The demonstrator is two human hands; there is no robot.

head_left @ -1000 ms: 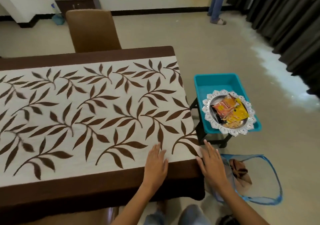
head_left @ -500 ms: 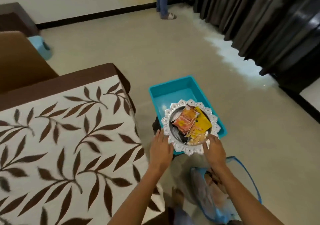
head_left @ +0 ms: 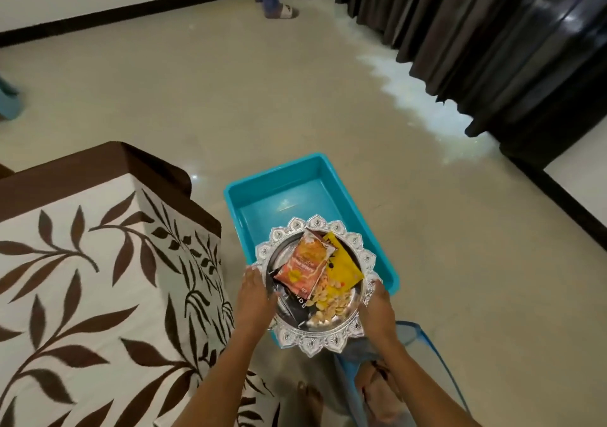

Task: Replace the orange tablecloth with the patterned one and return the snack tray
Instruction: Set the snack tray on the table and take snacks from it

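Note:
The patterned tablecloth (head_left: 82, 282), white with brown leaves and a brown border, covers the table at the left. A round silver snack tray (head_left: 315, 339) with a scalloped rim sits over the near end of a teal plastic bin (head_left: 289, 193). It carries an orange packet (head_left: 305, 267), a yellow packet (head_left: 341, 269) and a black one. My left hand (head_left: 253, 298) grips the tray's left rim. My right hand (head_left: 377, 308) grips its right rim. Orange-brown cloth (head_left: 377, 387) lies in a blue-rimmed mesh basket (head_left: 437, 357) below my right forearm.
Dark curtains (head_left: 492, 48) hang along the right side. A person's legs and sandal (head_left: 279, 6) stand at the far wall. My bare foot (head_left: 310, 400) is on the beige floor between the table and the basket.
My hands left the tablecloth's near edge, reached right and took hold of the snack tray on both sides. The view swung right and closer to the tray.

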